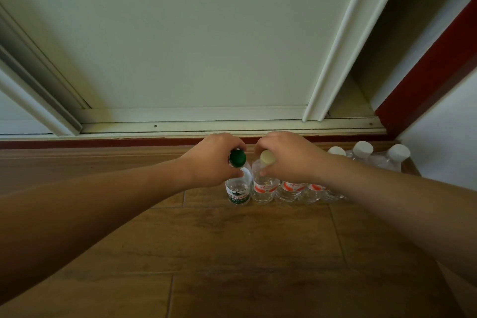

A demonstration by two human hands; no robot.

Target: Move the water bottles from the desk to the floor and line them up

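Note:
A clear bottle with a green cap and green label [238, 190] stands upright on the wooden floor [232, 253]. My left hand [214, 160] grips its neck just under the cap. Right beside it stands a clear bottle with a pale cap and red label [263, 188], and my right hand [286, 157] holds it by the neck. More red-labelled bottles [291, 190] continue the row to the right, partly hidden under my right forearm. White-capped bottles [362, 150] stand further right near the wall.
A pale sliding door and its track [206, 126] run along the floor just behind the bottles. A dark red skirting [103, 142] borders the floor. A white wall [444, 137] closes the right side. Bare floor lies left of the row.

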